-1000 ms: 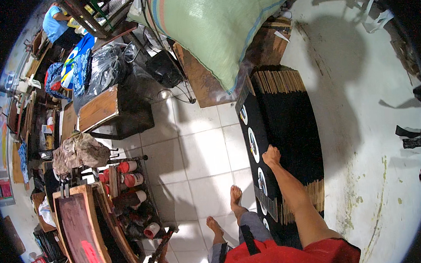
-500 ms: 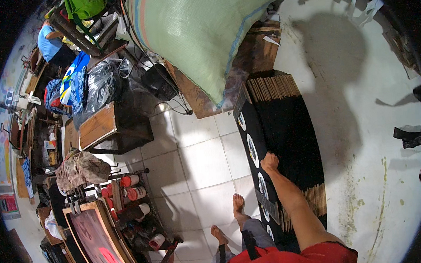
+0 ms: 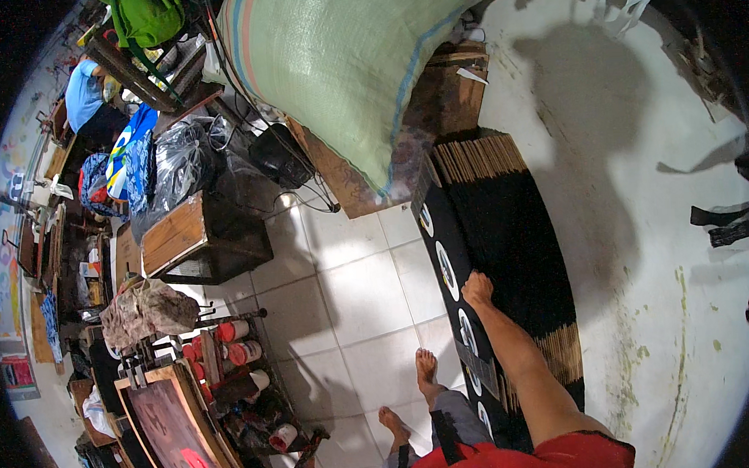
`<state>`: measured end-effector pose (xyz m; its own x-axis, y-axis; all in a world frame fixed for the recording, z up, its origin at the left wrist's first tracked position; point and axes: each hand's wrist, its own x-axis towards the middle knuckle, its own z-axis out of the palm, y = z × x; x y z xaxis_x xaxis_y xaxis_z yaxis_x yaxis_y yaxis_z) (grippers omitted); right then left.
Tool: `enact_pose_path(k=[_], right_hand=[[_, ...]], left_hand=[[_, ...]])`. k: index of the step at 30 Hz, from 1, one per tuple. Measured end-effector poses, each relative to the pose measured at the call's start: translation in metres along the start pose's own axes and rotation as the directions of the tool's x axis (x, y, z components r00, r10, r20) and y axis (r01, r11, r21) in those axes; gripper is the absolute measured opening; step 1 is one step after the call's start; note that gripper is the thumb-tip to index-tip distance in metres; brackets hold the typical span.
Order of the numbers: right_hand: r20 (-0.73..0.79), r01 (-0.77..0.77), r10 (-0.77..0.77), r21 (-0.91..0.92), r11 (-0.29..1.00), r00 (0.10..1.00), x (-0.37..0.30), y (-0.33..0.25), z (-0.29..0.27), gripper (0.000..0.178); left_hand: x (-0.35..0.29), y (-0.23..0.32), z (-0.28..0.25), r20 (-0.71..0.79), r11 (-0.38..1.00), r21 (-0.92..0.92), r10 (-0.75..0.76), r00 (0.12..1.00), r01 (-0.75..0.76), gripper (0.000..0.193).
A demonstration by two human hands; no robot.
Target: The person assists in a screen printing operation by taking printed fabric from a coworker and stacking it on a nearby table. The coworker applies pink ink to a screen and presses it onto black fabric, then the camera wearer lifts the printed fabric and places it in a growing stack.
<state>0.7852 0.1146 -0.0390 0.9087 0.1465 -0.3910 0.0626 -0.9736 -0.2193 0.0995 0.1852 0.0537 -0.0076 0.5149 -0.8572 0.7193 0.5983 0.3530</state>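
My right hand [image 3: 477, 289] is closed and rests on a long stack of black cloth panels [image 3: 510, 235] at the right of the floor. Its fingers curl down at the stack's left edge, and what they hold, if anything, is hidden. Beside the fingers, a row of white ovals with small prints [image 3: 445, 271] runs along the front of the black cloth. Thin brown board edges [image 3: 476, 158] show in tight rows at the far end of the stack and again at its near end. My left hand does not show.
A big pale green woven sack [image 3: 340, 66] leans over a brown board [image 3: 444, 103] at the far side. To the left stand a wooden box [image 3: 175, 236], a rack of red and white tubs [image 3: 243, 353] and a framed screen [image 3: 177, 431]. A person in blue [image 3: 85, 95] is far left.
My right hand stays closed at the same spot on the stack. The view shifts slightly, and the person at the far left moves a little.
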Motion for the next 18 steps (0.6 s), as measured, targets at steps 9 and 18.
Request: enact_pose_path(k=[9,18], right_hand=[[-0.297,0.118,-0.071,0.143,0.983,0.952,-0.07,0.002,-0.046,0.038],[0.0,-0.147,0.15,0.206,0.967,0.989,-0.319,0.123,0.017,0.043]], left_hand=[[-0.083,0.247,0.022,0.115,0.731,0.298,0.611,0.783,-0.614,0.02],[-0.371,0.404,-0.049,-0.27,-0.492,-0.393,0.869,-0.414,-0.777,0.025]])
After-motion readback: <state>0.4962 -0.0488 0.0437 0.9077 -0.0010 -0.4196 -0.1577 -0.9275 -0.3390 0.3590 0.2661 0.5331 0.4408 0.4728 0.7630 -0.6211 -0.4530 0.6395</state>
